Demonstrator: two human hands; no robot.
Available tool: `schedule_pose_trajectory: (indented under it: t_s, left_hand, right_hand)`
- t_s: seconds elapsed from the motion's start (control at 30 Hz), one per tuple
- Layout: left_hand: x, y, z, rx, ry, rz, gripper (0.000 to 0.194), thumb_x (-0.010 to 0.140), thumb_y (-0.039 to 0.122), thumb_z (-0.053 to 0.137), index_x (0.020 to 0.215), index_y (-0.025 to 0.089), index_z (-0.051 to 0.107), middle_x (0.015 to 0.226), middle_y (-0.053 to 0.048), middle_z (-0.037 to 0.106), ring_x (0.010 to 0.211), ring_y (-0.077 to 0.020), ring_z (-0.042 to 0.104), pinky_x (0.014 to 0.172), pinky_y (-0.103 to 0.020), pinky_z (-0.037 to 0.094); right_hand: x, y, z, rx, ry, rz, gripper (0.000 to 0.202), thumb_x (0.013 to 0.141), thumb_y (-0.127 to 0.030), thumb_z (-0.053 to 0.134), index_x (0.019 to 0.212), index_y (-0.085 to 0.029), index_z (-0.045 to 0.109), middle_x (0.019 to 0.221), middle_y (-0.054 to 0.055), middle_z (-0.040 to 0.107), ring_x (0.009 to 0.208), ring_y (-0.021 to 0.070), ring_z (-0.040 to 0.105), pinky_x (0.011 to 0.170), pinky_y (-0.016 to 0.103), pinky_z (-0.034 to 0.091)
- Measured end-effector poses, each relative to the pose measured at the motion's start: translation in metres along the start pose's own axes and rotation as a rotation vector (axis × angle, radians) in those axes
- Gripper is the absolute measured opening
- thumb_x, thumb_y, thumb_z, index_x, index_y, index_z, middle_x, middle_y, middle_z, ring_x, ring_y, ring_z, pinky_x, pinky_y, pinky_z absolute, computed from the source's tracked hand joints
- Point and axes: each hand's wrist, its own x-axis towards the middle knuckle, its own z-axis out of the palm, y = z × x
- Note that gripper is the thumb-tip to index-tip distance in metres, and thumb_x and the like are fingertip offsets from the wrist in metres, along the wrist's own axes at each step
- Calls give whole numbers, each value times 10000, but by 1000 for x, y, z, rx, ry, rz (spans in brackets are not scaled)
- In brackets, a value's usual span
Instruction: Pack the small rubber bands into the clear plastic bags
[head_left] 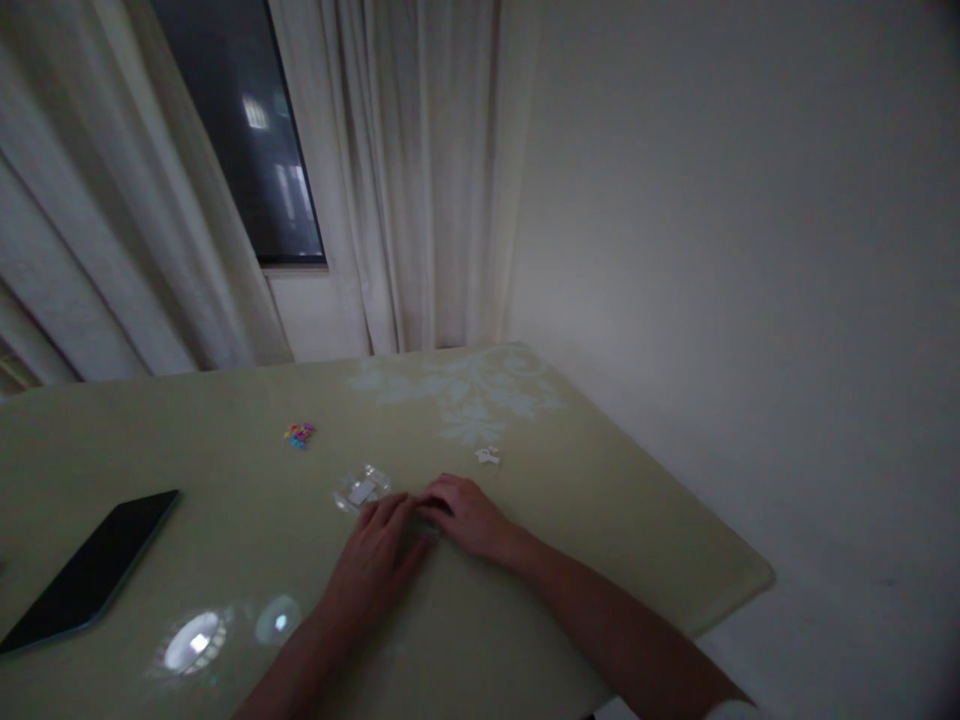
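Note:
My left hand (382, 545) and my right hand (466, 512) meet over the table, fingertips together. The fingers of both are closed in a pinch. Between them a glint of something clear and thin shows, too small and dim to name. Just beyond my left fingers lies a crumpled clear plastic bag (362, 489) with a pale piece in it. Farther off, past my right hand, rest some small white pieces (487, 456). A little heap of small multicoloured pieces (300, 434) sits at the back left.
A dark flat tablet (94, 565) lies on the left of the pale green table (600, 490). Lamp reflections shine on the glossy top near my left forearm. A wall (735, 250) runs along the right edge; curtains (427, 180) and a dark window (247, 130) stand behind.

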Motion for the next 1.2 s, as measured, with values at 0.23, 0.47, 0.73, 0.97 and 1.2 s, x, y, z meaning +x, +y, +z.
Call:
schedule_pose_trajectory:
  t_s: [0.23,0.47,0.73,0.97,1.2]
  left_hand:
    - [15,4,-8,-272,-101,-126,225,985,325,544,929,216,733,940,-88,736,896,-264,710,811,-382,581]
    - [3,-11,-22,-326,-138,-159,365,870,316,719,1225,234,711,1234,-118,733,1162,-313,674,1032,-478,537]
    - [6,-2,-16,-370,-138,-175,290,899,307,644,1154,211,742,1087,-114,758,1013,-294,711,916,-426,582]
    - [13,-10,-24,-424,-136,-251,304,968,375,509,1046,225,762,1012,-80,813,936,-270,758,880,-390,598]
    - [-6,-21,-58,-320,-280,-157,560,716,242,779,1272,285,726,1295,-98,748,1171,-322,710,998,-454,590]
  right_hand:
    - [-4,7,-21,78,76,50,422,884,-296,795,1285,-199,703,1236,104,705,1105,224,673,975,369,532]
    - [-7,6,-15,-87,-47,26,358,874,-283,820,1213,-189,752,1183,110,684,1100,233,650,1009,359,510]
    - [1,-1,2,101,-56,-35,245,943,-92,626,1083,-217,783,1035,35,777,963,176,710,920,295,521]
    - [-10,5,-16,-14,-17,-16,530,815,-189,788,1332,-193,672,1274,113,684,1158,237,641,1028,363,495]
    - [-8,-2,-5,-95,-95,-62,381,913,-359,781,1263,-221,727,1206,98,669,1128,231,625,1016,354,493]
